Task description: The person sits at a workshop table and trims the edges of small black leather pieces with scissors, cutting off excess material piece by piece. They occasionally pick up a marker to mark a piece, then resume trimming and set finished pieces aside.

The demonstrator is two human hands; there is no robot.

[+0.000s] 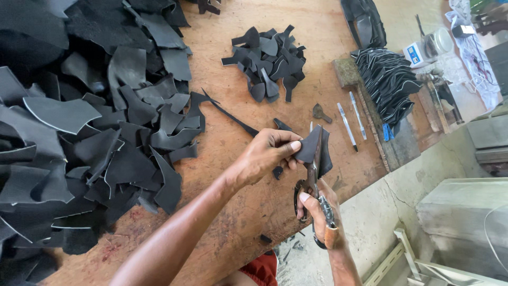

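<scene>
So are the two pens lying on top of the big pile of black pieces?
No, the two pens lie on bare wooden table, apart from it.

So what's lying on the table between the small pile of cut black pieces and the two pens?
In the head view, one small dark offcut lies on the bare wooden table between the small pile and the pens.

A dark leather piece point(312, 148) held upright above the table edge, scissors point(315, 182) cutting into it.
</scene>
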